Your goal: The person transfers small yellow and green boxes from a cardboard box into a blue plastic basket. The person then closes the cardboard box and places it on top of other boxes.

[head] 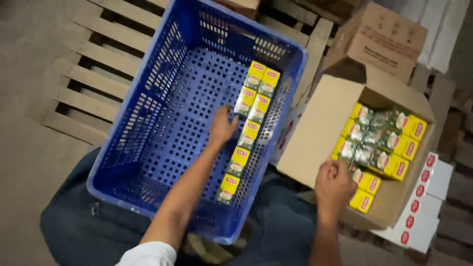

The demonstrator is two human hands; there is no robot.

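Both hands are at work over two containers. Left hand (pixel 222 125), near the middle of the frame, reaches into a blue plastic crate (pixel 148 123) and rests with curled fingers against the small yellow boxes (pixel 246 135) lined up along the crate's right wall; it touches the row beside the third and fourth boxes from the top, but whether it actually grips one cannot be told. Right hand (pixel 335 184), at lower right, sits at the near edge of an open cardboard carton (pixel 315 133), fingers bent around something small at the carton's rim; what it pinches is too blurred to make out.

These small boxes are flat, rectangular packs, bright yellow with a green band, a red label at one end and a picture of a cup on the face. In the crate they lie face up: two pairs side by side toward the upper end, then a single file running down toward the lower edge of the frame. More of the same yellow packs (pixel 389 148) fill the carton at right, some bundled in glossy clear wrap.

Crate walls and floor are perforated with a grid of holes. It stands tilted on a wooden pallet (pixel 93 64) at upper left. A closed brown carton (pixel 384 37) sits at upper right, and white cartons with red marks (pixel 419 207) lie at lower right.
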